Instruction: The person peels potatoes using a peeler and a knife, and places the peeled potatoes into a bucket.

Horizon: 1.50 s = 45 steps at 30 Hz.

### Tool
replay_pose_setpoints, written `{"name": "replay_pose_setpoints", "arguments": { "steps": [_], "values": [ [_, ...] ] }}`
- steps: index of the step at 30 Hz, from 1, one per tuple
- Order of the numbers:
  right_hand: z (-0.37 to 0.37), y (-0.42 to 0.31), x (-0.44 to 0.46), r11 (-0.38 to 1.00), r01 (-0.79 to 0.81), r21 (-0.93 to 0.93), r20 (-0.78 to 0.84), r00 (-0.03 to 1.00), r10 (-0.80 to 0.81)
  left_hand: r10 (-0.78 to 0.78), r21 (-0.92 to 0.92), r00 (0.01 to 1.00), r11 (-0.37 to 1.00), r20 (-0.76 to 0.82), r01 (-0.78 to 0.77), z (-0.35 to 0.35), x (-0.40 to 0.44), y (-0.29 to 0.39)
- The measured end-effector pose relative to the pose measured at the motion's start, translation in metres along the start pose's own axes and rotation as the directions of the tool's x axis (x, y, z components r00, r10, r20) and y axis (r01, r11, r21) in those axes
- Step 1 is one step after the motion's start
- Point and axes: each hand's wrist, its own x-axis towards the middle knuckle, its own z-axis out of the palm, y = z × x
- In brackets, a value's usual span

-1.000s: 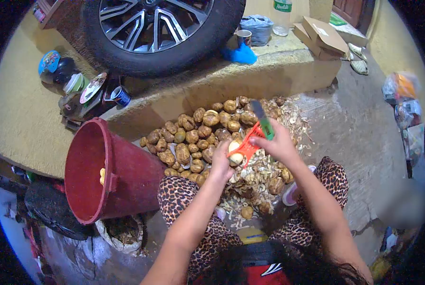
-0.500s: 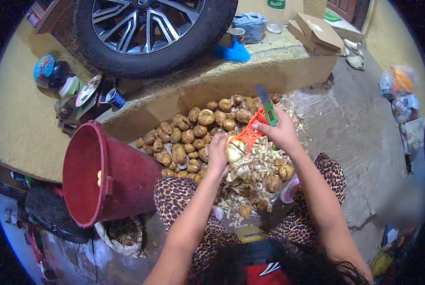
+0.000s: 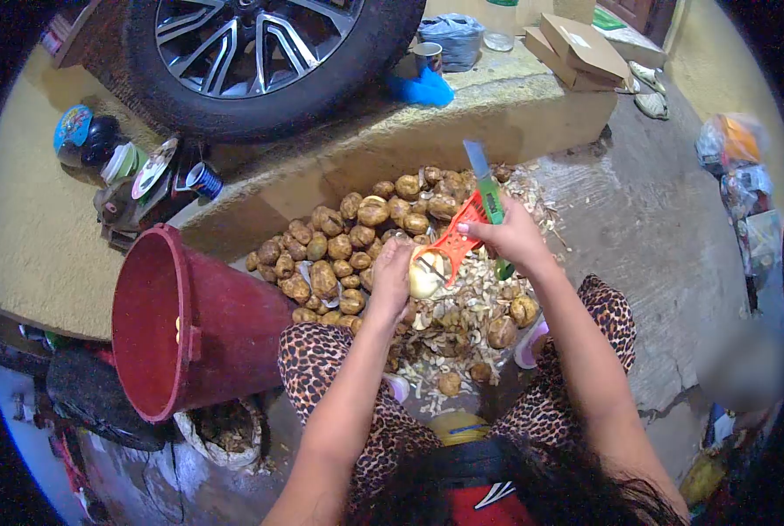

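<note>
A pale, largely peeled potato (image 3: 426, 279) is gripped in my left hand (image 3: 391, 279), whose fingers wrap its left side. My right hand (image 3: 513, 237) is closed round an orange peeler (image 3: 459, 238), with the peeler's head against the potato. The same hand also holds a green-handled cutter knife (image 3: 490, 202), its blade pointing up and away from the potato. Beneath and beyond my hands lies a heap of brown unpeeled potatoes (image 3: 324, 279). Peelings (image 3: 449, 324) cover the ground between my feet.
To the left, a large red bucket (image 3: 186, 333) leans over, its mouth facing left. A car wheel (image 3: 260, 66) stands on the concrete ledge (image 3: 392, 149) ahead. Cardboard boxes (image 3: 576, 53) and a blue bag (image 3: 452, 39) rest there too. Bagged items (image 3: 743, 188) lie far right.
The view has shifted slightly. The peeler has moved a little on the potato, and both hands keep their holds.
</note>
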Motion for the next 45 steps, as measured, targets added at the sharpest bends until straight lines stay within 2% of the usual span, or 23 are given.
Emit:
{"name": "replay_pose_setpoints", "arguments": {
  "steps": [2, 5, 6, 8, 9, 12, 13, 14, 18, 19, 20, 21, 22, 24, 25, 28, 31, 33, 37, 40, 43, 44, 45],
  "values": [
    [0.003, 0.003, 0.0, 0.999, 0.049, 0.01, 0.005, 0.999, -0.049, 0.037, 0.077, 0.999, 0.996, 0.013, -0.037, -0.006, 0.002, -0.004],
    [-0.002, 0.004, 0.002, 0.996, 0.058, 0.068, 0.031, 0.998, -0.06, -0.227, -0.096, 0.938, 0.961, 0.263, 0.26, -0.005, -0.013, 0.03],
    [-0.003, 0.002, 0.0, 0.998, 0.048, 0.046, 0.047, 0.998, -0.05, -0.162, 0.077, 0.936, 0.986, 0.313, 0.145, -0.006, -0.013, 0.029],
    [-0.002, -0.005, -0.003, 1.0, 0.028, -0.001, 0.079, 0.996, -0.028, -0.059, 0.382, 0.898, 0.916, 0.436, -0.125, -0.007, -0.014, 0.026],
    [-0.001, -0.005, -0.003, 0.999, 0.047, -0.006, 0.089, 0.995, -0.046, -0.12, 0.396, 0.904, 0.917, 0.411, -0.058, -0.003, -0.016, 0.028],
    [0.0, -0.005, -0.006, 0.994, 0.101, -0.048, 0.114, 0.989, -0.095, -0.208, 0.502, 0.901, 0.864, 0.38, -0.013, 0.0, -0.021, 0.034],
    [-0.003, -0.008, -0.006, 0.989, 0.12, -0.083, 0.119, 0.987, -0.11, -0.191, 0.552, 0.89, 0.83, 0.413, -0.078, -0.001, -0.02, 0.036],
    [-0.005, -0.01, -0.008, 0.984, 0.138, -0.115, 0.121, 0.985, -0.124, -0.193, 0.53, 0.882, 0.845, 0.43, -0.074, -0.001, -0.02, 0.035],
    [-0.016, -0.005, -0.006, 0.997, 0.02, -0.074, 0.02, 1.0, -0.018, -0.158, 0.501, 0.875, 0.859, 0.457, -0.107, -0.001, -0.014, 0.03],
    [-0.018, -0.007, -0.007, 0.984, 0.037, -0.176, 0.006, 0.999, -0.036, -0.142, 0.511, 0.88, 0.85, 0.454, -0.127, -0.001, -0.013, 0.03],
    [-0.021, 0.001, -0.002, 0.923, 0.175, -0.342, -0.106, 0.969, -0.223, -0.117, 0.57, 0.869, 0.795, 0.481, -0.208, -0.002, -0.014, 0.033],
    [-0.028, 0.016, 0.007, 0.814, 0.275, -0.512, -0.183, 0.891, -0.416, -0.094, 0.619, 0.854, 0.73, 0.511, -0.29, -0.003, -0.016, 0.037],
    [-0.037, 0.021, 0.014, 0.663, 0.327, -0.673, -0.215, 0.771, -0.599, -0.074, 0.657, 0.836, 0.657, 0.544, -0.37, -0.003, -0.016, 0.041],
    [-0.064, 0.017, 0.023, 0.911, 0.186, -0.368, -0.353, 0.878, -0.322, -0.082, 0.572, 0.854, 0.775, 0.514, -0.27, -0.006, -0.023, 0.042],
    [-0.07, 0.014, 0.024, 0.977, 0.097, -0.188, -0.379, 0.911, -0.164, -0.09, 0.524, 0.862, 0.824, 0.498, -0.217, -0.008, -0.025, 0.043],
    [-0.047, 0.014, 0.012, 0.984, 0.033, -0.176, -0.184, 0.981, -0.066, -0.041, 0.493, 0.887, 0.843, 0.46, -0.217, -0.014, -0.015, 0.03],
    [-0.042, 0.026, 0.012, 0.979, 0.074, -0.188, -0.231, 0.966, -0.118, 0.06, 0.4, 0.873, 0.872, 0.485, -0.282, -0.014, -0.008, 0.025],
    [-0.044, 0.029, 0.014, 0.979, 0.119, -0.164, -0.256, 0.953, -0.159, 0.032, 0.409, 0.903, 0.884, 0.429, -0.225, -0.009, -0.012, 0.031],
    [-0.033, 0.02, 0.008, 0.993, -0.006, 0.116, -0.16, 0.987, 0.025, 0.018, 0.45, 0.926, 0.871, 0.377, -0.2, -0.003, -0.009, 0.024],
    [-0.023, 0.018, 0.004, 0.992, -0.003, 0.129, -0.075, 0.997, 0.013, 0.03, 0.518, 0.944, 0.83, 0.329, -0.207, 0.004, -0.011, 0.021],
    [-0.011, 0.006, -0.005, 0.998, 0.04, -0.045, -0.03, 0.999, -0.041, -0.102, 0.528, 0.96, 0.848, 0.261, -0.053, 0.011, -0.013, 0.022],
    [-0.006, 0.003, -0.01, 0.991, 0.071, -0.116, -0.024, 0.997, -0.074, -0.086, 0.563, 0.961, 0.823, 0.264, -0.08, 0.008, -0.012, 0.017],
    [-0.002, 0.006, -0.011, 0.94, 0.271, -0.207, -0.078, 0.953, -0.292, -0.07, 0.596, 0.961, 0.795, 0.267, -0.108, 0.006, -0.009, 0.013]
  ]
}}
